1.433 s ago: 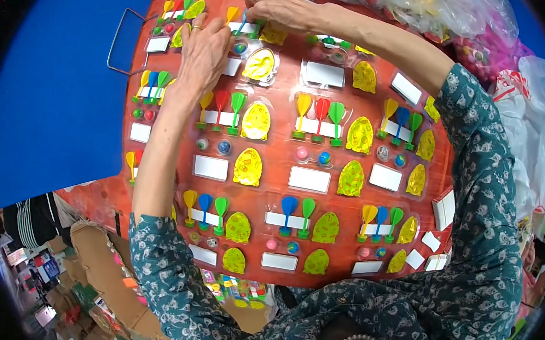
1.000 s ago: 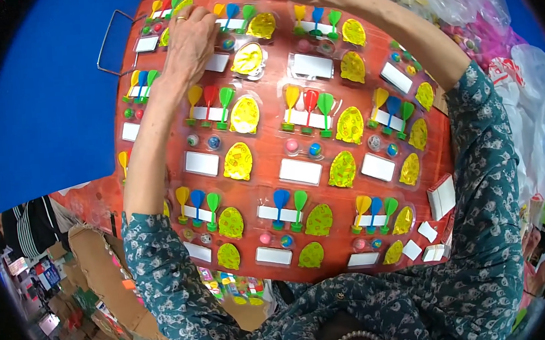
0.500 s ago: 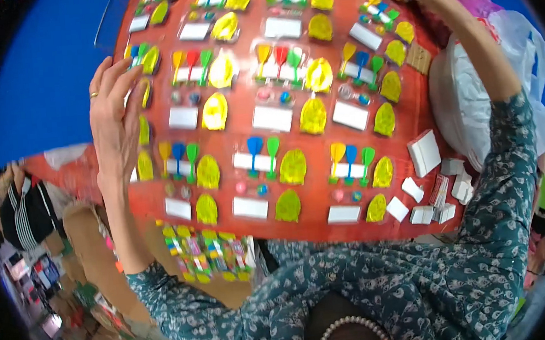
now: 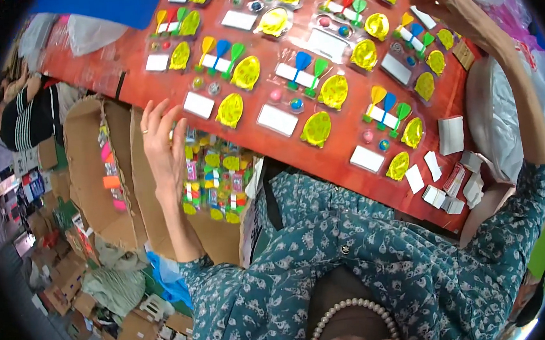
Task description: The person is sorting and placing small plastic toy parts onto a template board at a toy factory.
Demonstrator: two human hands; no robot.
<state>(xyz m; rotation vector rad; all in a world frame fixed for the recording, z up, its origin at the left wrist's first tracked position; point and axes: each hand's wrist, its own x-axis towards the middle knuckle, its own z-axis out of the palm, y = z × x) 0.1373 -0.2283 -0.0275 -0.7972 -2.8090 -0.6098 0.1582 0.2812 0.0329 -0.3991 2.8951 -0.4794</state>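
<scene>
The left hand (image 4: 164, 146) is moving off the toy packs (image 4: 245, 72), fingers apart by the near-left box (image 4: 217, 240), but I can't tell if the right hand (image 4: 447, 7) is gripping.

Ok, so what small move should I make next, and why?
Perhaps bring your left hand to the front tray with just a blue dart and a green dart on its white strip, and check it. The trays on either side each have three darts, the strip's left end is bare, and that hand looks empty.
</scene>
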